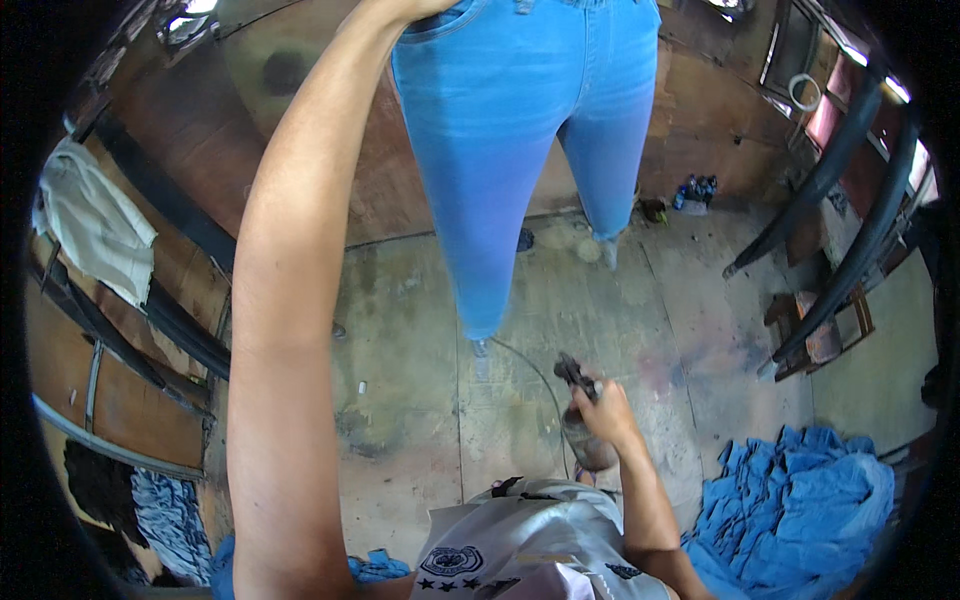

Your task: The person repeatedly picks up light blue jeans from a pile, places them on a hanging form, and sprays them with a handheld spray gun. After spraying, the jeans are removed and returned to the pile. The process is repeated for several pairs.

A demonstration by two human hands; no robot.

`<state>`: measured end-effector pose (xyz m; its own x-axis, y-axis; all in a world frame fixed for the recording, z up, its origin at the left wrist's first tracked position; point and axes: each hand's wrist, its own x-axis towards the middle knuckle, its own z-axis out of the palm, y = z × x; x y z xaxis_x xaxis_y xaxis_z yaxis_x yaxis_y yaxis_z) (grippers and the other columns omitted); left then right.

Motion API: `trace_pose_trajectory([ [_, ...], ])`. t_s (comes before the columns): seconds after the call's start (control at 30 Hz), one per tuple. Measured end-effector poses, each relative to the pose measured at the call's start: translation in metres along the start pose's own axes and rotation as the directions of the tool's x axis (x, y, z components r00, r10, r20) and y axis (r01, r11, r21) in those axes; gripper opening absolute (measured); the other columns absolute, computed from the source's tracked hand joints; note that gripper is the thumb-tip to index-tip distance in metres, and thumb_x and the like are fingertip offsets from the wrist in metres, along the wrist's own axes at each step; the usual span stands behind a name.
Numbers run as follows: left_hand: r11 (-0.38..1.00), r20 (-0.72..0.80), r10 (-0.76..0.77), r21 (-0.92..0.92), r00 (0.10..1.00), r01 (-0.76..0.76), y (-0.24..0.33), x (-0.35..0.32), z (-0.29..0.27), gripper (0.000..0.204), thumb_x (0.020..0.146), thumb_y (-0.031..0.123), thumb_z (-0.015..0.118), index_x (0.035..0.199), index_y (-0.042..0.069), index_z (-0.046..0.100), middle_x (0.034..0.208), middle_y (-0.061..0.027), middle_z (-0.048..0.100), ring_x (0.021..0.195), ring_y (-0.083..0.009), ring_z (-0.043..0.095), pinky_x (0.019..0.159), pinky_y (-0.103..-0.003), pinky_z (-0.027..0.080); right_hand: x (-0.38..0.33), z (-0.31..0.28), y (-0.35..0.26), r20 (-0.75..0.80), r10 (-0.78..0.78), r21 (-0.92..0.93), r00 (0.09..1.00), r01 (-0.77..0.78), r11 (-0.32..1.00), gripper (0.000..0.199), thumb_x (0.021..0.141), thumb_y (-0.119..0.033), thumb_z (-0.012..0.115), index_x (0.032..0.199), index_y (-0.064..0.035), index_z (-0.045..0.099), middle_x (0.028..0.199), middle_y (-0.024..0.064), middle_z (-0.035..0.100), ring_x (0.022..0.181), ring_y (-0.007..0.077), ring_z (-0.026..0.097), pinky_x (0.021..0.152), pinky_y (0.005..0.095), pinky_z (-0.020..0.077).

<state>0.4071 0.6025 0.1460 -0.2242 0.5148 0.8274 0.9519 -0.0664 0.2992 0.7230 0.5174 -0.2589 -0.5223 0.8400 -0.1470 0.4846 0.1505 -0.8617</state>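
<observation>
The right hand (605, 408) gripped a spray gun (580, 420) below the hanging blue jeans (520, 130); the left hand's grip at the jeans' waistband could not be told.

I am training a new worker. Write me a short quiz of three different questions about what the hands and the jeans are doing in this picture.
1. True or false: the left hand reaches up to the waist of the light blue denim jeans hanging in front of the person.
2. Which does the right hand hold? A) a folded white cloth B) a dark metal spray gun with a cup C) a wooden chair
3. Fill in: the pile of blue denim garments lies on the floor at the person's ____ side.

Key: 1 true; 2 B; 3 right.
</observation>
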Motion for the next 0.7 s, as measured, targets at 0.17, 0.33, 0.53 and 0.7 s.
trace_pose_trajectory([
  [0.17, 0.991, 0.074, -0.096, 0.101, 0.993, 0.088, -0.039, 0.017, -0.024, 0.153, 0.059, 0.055, 0.090, 0.150, -0.005, -0.017, 0.156, -0.0374, 0.007, 0.148, -0.0442, 0.014, 0.120, -0.045, 0.019, -0.033, -0.035, 0.038, -0.093, 0.063, 0.111, 0.994, -0.052, 0.992, 0.039, 0.089, -0.013, 0.061, 0.125, 0.0011, 0.062, 0.080, 0.0158, 0.073, 0.075, 0.0241, 0.071, 0.072, 0.0364, 0.0529],
  [0.33, 0.789, -0.289, -0.154, 0.540, 0.945, 0.294, 0.003, -0.010, -0.028, 0.106, 0.072, 0.030, 0.083, 0.151, -0.001, 0.020, 0.148, -0.0327, 0.033, 0.137, -0.0452, 0.037, 0.110, -0.058, 0.033, -0.038, -0.079, 0.034, -0.177, -0.007, 0.101, 0.984, 0.026, 0.995, 0.040, 0.090, -0.012, 0.060, 0.127, 0.0033, 0.060, 0.074, 0.0110, 0.072, 0.071, 0.0179, 0.068, 0.070, 0.0340, 0.0515],
  [0.53, 0.869, -0.311, 0.492, 0.238, 0.813, -0.434, 0.106, -0.057, 0.059, 0.067, 0.085, 0.028, 0.063, 0.141, -0.003, 0.041, 0.139, -0.0298, 0.044, 0.131, -0.0458, 0.040, 0.108, -0.061, 0.031, -0.022, -0.124, 0.017, -0.222, -0.096, 0.042, 0.970, 0.107, 0.993, 0.044, 0.090, -0.009, 0.058, 0.132, 0.0004, 0.057, 0.079, 0.0132, 0.071, 0.074, 0.0145, 0.067, 0.075, 0.0312, 0.0513],
  [0.7, 0.829, -0.380, 0.439, 0.522, 0.814, -0.203, 0.141, -0.058, 0.058, 0.075, 0.089, 0.044, 0.060, 0.144, -0.003, 0.038, 0.148, -0.0274, 0.038, 0.139, -0.0426, 0.034, 0.106, -0.071, 0.023, 0.007, -0.148, 0.019, -0.213, -0.056, 0.065, 0.975, 0.071, 0.995, 0.047, 0.090, -0.009, 0.057, 0.136, -0.0013, 0.055, 0.087, 0.0145, 0.071, 0.075, 0.0126, 0.066, 0.077, 0.0313, 0.0520],
])
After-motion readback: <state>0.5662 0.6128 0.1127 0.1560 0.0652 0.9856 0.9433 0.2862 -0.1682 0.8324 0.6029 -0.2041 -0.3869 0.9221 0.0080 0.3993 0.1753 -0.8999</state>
